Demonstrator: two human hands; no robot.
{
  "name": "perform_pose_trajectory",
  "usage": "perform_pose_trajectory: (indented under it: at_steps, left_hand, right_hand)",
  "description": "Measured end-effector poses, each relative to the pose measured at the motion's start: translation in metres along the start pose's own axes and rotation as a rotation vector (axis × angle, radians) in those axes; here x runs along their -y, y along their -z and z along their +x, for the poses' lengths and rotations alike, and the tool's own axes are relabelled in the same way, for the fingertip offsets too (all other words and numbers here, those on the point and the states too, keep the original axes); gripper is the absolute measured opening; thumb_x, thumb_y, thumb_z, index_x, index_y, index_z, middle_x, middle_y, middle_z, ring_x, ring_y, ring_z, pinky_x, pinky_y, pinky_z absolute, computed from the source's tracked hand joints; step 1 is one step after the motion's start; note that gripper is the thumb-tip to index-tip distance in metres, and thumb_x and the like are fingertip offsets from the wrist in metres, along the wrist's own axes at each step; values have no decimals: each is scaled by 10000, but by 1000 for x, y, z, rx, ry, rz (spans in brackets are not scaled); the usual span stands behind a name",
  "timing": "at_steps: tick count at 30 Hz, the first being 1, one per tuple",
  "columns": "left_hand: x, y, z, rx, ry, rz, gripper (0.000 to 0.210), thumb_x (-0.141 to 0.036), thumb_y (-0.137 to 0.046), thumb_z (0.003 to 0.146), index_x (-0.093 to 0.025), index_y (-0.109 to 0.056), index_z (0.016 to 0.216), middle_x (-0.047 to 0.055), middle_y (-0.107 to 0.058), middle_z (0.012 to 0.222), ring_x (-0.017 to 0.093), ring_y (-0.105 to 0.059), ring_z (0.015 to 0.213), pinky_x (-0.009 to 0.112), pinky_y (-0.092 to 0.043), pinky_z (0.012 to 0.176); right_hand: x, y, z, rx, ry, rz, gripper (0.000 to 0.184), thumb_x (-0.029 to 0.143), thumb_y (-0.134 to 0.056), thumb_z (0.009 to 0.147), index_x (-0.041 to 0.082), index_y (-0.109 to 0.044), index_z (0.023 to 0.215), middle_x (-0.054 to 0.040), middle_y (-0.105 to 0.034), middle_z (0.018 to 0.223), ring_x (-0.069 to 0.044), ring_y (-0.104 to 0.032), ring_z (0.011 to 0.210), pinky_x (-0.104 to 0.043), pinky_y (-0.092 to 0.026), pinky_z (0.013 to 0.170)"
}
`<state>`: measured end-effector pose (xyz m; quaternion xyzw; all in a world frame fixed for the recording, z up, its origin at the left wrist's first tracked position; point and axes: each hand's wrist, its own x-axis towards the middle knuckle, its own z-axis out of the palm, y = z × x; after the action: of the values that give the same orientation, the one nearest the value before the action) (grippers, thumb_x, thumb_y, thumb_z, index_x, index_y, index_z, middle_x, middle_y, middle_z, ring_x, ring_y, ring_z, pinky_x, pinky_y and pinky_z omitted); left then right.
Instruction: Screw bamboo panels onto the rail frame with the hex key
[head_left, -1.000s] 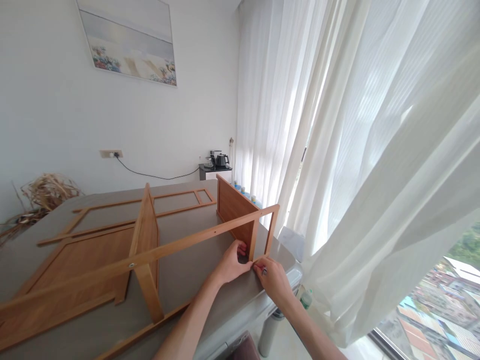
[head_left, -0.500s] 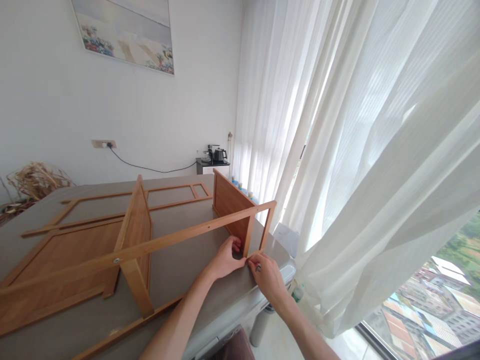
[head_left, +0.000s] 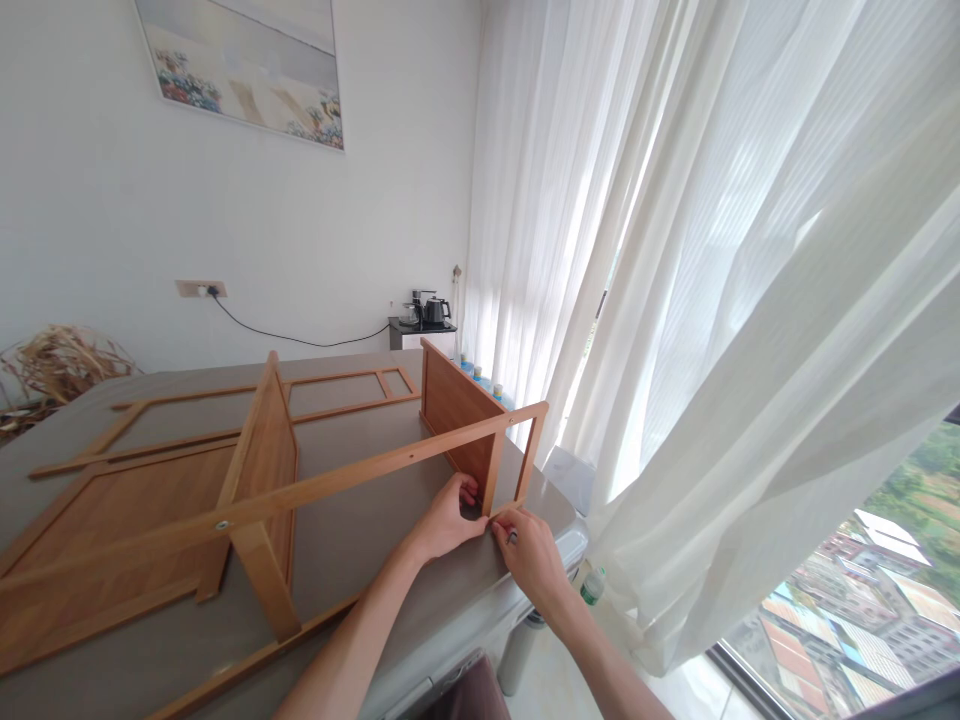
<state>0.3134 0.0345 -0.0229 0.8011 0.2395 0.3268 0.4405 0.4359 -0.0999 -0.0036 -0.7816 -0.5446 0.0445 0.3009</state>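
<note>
A partly joined wooden shelf frame (head_left: 360, 478) lies on its side on the grey-covered table, with two boards standing upright in it. My left hand (head_left: 450, 520) is curled round the lower corner of the right-hand shelf board (head_left: 459, 420), thumb against the joint with the bottom rail. Just right of it, my right hand (head_left: 531, 548) is closed in a pinch at the same corner. Something small and shiny shows between its fingers, too small to name. The left shelf board (head_left: 259, 450) stands between the rails, with a screw head (head_left: 222, 525) in the upper rail.
A flat wooden panel (head_left: 127, 530) and a ladder-like wooden frame (head_left: 341, 375) lie on the table (head_left: 360, 570). Beyond are a coffee maker (head_left: 435, 310) and dried stalks (head_left: 67, 360). White curtains (head_left: 660, 400) hang close on the right; a bottle (head_left: 592, 587) stands below the table's edge.
The view has shifted slightly, so everything sits a little further left. Both hands stay at the same corner of the frame, with hardly any movement.
</note>
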Motion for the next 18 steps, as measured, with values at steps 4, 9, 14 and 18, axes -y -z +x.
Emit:
perform_pose_trajectory:
  at_steps: [4,9,14,18]
  left_hand:
    - [4,-1,1,-5,1,-2,399,-193,-763,680,-192,-537,1008,50,-630,985,181,-599,897,326,-512,835]
    - [3,0,0,4,-18,-3,385,-197,-753,695,-191,-530,1009,45,-624,985,175,-594,894,319,-517,825]
    - [1,1,0,1,-29,-4,397,-186,-748,683,-199,-527,1012,35,-617,1004,169,-591,897,314,-517,833]
    - [2,0,0,-2,-26,-19,393,-187,-758,677,-205,-532,999,28,-628,986,179,-604,920,325,-510,856]
  right_hand:
    - [-1,-3,1,2,-9,-13,204,204,-543,921,230,-728,839,-32,-724,912,-189,-673,859,-247,-431,746]
    - [-2,-4,0,-13,9,-8,184,198,-549,919,228,-718,853,-25,-723,913,-173,-672,842,-236,-426,750]
    - [-4,-4,-5,-31,-3,-20,203,215,-526,933,213,-699,826,-29,-712,855,-179,-663,792,-249,-423,723]
    - [-1,-4,-6,-41,-13,-36,216,251,-514,948,216,-705,851,-37,-717,894,-193,-669,828,-257,-426,726]
